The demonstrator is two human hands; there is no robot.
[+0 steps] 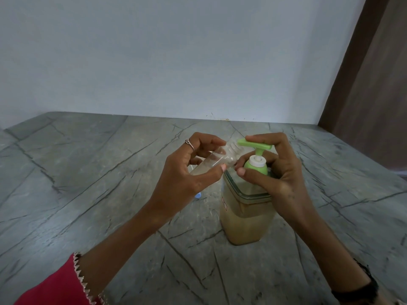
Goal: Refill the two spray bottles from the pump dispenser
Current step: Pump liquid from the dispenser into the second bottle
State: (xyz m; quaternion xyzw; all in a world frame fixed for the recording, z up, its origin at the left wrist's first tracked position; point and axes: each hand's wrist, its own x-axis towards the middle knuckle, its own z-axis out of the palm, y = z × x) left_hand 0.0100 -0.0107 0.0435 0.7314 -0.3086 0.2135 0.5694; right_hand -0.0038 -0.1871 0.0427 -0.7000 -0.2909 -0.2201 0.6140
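Holding a clear spray bottle point(211, 160) tilted, uncapped threaded neck raised toward 2 o'clock and brought just under the green nozzle of the pump dispenser point(246, 208). Left hand point(187, 172) curled round the bottle body, thumb on the near side, fingers over the far side; ring point(189, 143) visible on one finger. Small amount of clear liquid seen in the lower part of the bottle. Right hand point(279, 170) wrapped round the pump head point(255, 147): index finger laid on top of the green lever, thumb and remaining fingers closed about the green collar below it. Dispenser upright on the grey veined worktop point(88, 194), at 3 o'clock of the left hand; square clear body, filled with pale yellowish liquid to just below the shoulder, small label on the side facing 9 o'clock. Nozzle tip pointing to 10 o'clock, touching or nearly touching the bottle mouth; exact contact cannot be told. Small blue object point(198, 196) partly hidden beneath the left wrist, resting on the worktop; identity cannot be told. Red sleeve point(52, 287) with trimmed edge at 7 o'clock; dark band point(361, 287) on the right wrist at 5 o'clock.
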